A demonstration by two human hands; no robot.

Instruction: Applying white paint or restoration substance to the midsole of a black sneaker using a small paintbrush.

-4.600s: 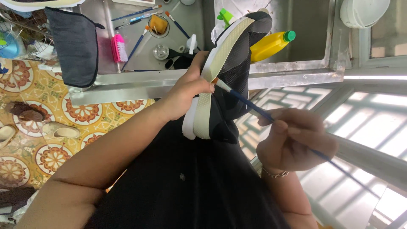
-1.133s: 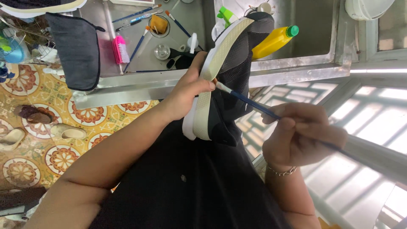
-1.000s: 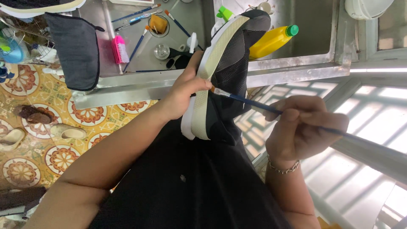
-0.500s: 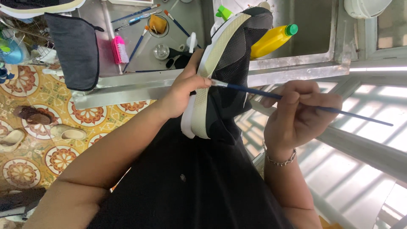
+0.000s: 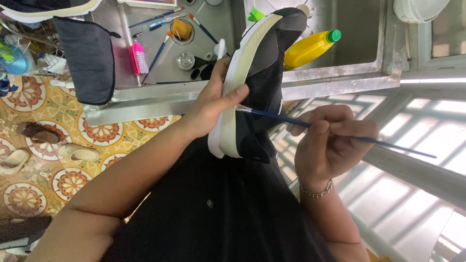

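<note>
While the left hand [image 5: 213, 104] gripped the black sneaker [image 5: 264, 73] by its pale sole, fingers wrapped shut around the edge and thumb pressed across the tread, the shoe stood on end above the person's lap, toe pointing away over the metal sink [image 5: 374, 58]. Just beside that thumb, the tip of a thin blue paintbrush [image 5: 272, 114] touched the sole's rim; the right hand [image 5: 330, 143] pinched the handle closed between thumb and fingertips, the long end trailing out to the right. The step in hand appeared to be fine touch-up painting along the sole's edge, and the next stroke would likely call for a steady wrist and a firm hold on the shoe so the bristles stayed on the pale strip and off the dark mesh. Beyond the shoe's toe lay a yellow bottle [image 5: 308, 48] with a green cap, on its side in the sink. Further left of the grip sat a pink scrub brush [image 5: 137, 57], spare paintbrushes [image 5: 158, 19], a small orange cup [image 5: 182, 30] and a dark cloth [image 5: 90, 58] draped over the counter edge.
</note>
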